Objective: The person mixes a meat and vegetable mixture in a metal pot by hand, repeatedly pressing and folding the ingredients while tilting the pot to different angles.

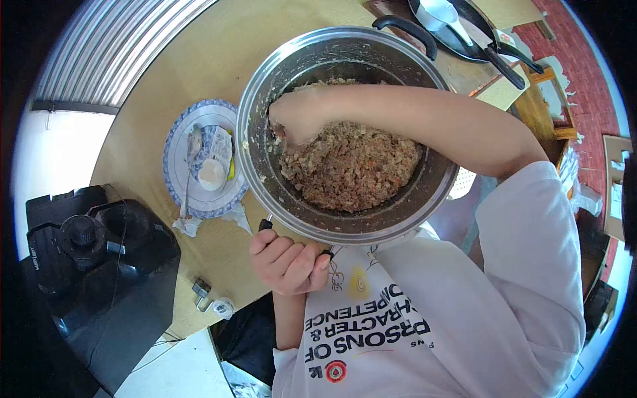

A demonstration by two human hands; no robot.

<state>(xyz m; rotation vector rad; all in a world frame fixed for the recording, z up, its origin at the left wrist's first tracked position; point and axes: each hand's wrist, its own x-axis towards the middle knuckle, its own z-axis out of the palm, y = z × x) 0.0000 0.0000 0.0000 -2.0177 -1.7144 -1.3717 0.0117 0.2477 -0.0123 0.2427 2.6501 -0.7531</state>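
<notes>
A large stainless steel pot point(391, 229) with black handles is filled with a coarse, pinkish-brown ground meat mixture point(358, 166) with small orange and pale bits. My left hand point(290, 265) is closed round the pot's near handle, whose black ends show at either side of the fist. Across the pot from the right reaches my right arm. My right hand point(298, 118) is down in the mixture by the pot's left wall, its fingers curled into it and their tips hidden.
Left of the pot, a blue-rimmed plate point(174, 169) holds a spoon point(191, 159), a packet and a small white cup point(212, 174). Black equipment point(99, 245) stands further left. At the upper right are a black pan point(451, 43), a white ladle-like scoop point(438, 13) and a knife point(494, 56).
</notes>
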